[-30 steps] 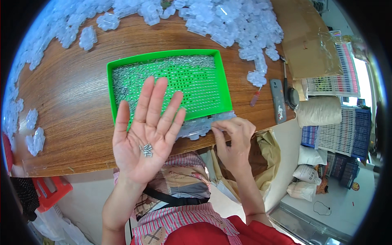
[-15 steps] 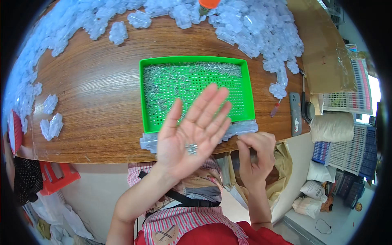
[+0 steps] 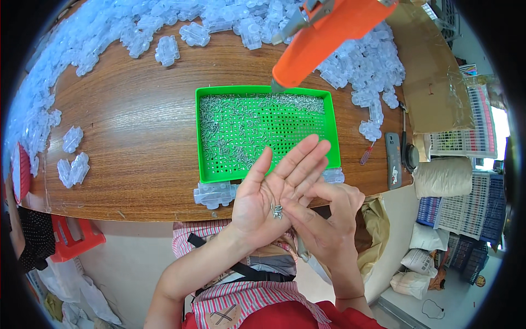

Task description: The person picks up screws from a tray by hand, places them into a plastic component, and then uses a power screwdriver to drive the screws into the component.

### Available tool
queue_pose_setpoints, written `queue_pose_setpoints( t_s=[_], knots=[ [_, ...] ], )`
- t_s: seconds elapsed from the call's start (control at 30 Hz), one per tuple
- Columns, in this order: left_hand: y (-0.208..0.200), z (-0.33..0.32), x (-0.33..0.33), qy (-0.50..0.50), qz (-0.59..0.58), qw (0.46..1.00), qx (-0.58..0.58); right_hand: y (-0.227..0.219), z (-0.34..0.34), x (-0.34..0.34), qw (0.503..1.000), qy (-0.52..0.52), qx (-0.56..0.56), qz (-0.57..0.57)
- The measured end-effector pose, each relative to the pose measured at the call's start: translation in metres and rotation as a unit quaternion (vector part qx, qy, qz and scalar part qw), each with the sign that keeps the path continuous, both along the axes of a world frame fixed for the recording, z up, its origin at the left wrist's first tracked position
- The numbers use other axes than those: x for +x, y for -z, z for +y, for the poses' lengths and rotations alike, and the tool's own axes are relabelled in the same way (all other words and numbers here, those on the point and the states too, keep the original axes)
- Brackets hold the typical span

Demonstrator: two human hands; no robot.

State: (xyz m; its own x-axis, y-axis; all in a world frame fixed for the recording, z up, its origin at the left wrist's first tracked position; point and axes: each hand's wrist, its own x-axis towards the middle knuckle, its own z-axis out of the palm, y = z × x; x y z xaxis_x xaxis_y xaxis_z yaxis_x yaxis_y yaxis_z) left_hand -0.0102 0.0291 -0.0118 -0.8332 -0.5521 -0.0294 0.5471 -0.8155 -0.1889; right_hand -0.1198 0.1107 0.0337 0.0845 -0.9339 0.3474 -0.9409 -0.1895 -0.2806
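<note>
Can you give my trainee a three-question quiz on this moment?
1. True or false: the left hand lies palm up with small screws on it.
2. What touches those screws? A) the right hand B) the orange tool C) nothing
3. Fill in: the green tray holds many loose ____.

Key: 1 true; 2 A; 3 screws.
</note>
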Motion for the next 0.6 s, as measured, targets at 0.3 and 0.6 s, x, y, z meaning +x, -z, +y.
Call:
queue_pose_setpoints(
  t_s=[0.3,0.6],
  knots=[
    [-0.0006,0.0,-0.001,-0.003,-0.003,1.0,-0.003,-0.0082,-0.001,0.0044,0.996,-0.009,-0.007,0.093],
    [-0.001,0.0014,-0.0042,0.015,0.018,1.0,0.018,0.0006,-0.0076,0.0021,0.999,0.007,-0.023,0.021]
  ],
)
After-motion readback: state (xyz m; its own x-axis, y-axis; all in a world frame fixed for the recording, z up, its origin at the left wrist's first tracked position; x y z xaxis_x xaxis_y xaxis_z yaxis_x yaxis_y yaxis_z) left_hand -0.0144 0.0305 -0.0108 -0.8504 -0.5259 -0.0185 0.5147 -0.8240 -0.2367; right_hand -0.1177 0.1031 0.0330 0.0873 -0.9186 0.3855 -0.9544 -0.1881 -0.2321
